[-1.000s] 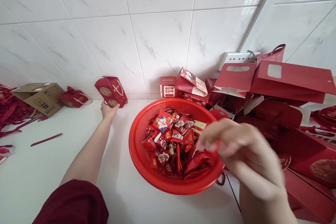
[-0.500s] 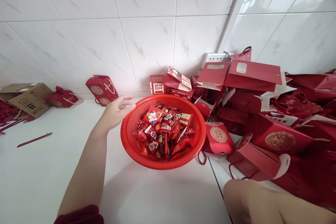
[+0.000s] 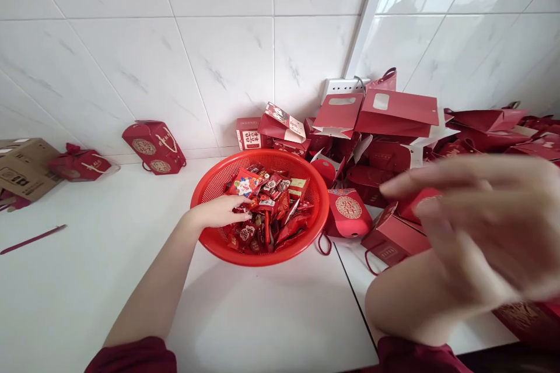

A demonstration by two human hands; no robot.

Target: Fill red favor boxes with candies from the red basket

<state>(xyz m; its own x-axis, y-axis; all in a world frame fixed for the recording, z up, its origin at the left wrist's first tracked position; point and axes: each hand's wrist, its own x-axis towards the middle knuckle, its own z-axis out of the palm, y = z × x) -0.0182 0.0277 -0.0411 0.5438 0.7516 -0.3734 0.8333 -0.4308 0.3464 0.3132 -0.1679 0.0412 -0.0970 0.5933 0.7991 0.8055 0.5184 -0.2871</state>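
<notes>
A red plastic basket (image 3: 262, 259) holds a heap of small red-wrapped packets (image 3: 262, 215). My left hand (image 3: 221, 211) reaches over its left rim, fingertips touching the packets with the fingers apart. On the right, close to the camera, my right hand (image 3: 476, 215) is raised in front of the red boxes and smeared by motion; whether it holds anything cannot be made out. A red box with a round gold pattern (image 3: 349, 208) lies against the basket's right side.
Many red boxes and bags (image 3: 398, 113) are piled at the right against the tiled wall, near a white power strip (image 3: 343, 86). A patterned red box (image 3: 154, 147), a smaller red box (image 3: 81, 163) and a cardboard box (image 3: 28, 169) stand left; a dark red strip (image 3: 34, 239) lies in front.
My left hand has moved right and down from beside the rim onto the packets. My right hand has come up into view at the right. The camera view has shifted slightly.
</notes>
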